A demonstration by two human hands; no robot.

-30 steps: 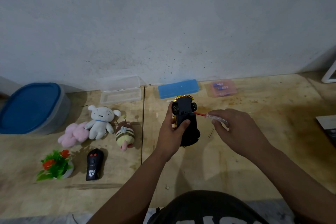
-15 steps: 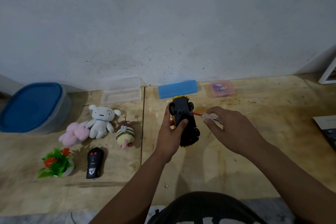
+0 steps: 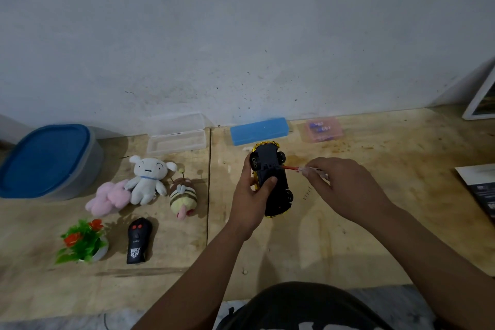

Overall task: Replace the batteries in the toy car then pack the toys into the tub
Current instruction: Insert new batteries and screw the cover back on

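My left hand [image 3: 250, 197] grips a yellow toy car [image 3: 272, 177] held upside down, black underside up, over the wooden floor. My right hand [image 3: 340, 186] holds a small screwdriver [image 3: 300, 169] with a clear handle and red shaft, its tip against the car's underside. A tub with a blue lid [image 3: 45, 161] stands at the far left. Between tub and car lie a white plush [image 3: 146, 178], a pink plush [image 3: 108, 198], a striped bee plush [image 3: 183, 195], a black remote [image 3: 138, 241] and a small plastic plant [image 3: 81, 241].
Against the wall sit an open clear plastic case [image 3: 176, 136], a blue case [image 3: 259, 131] and a pink box holding small batteries [image 3: 322, 130]. A dark booklet [image 3: 482, 190] and a white frame [image 3: 482, 99] lie at the right edge. My knee fills the bottom.
The car has tilted slightly and shifted a little left in my left hand. My right hand has kept the screwdriver at the underside, moving slightly left.
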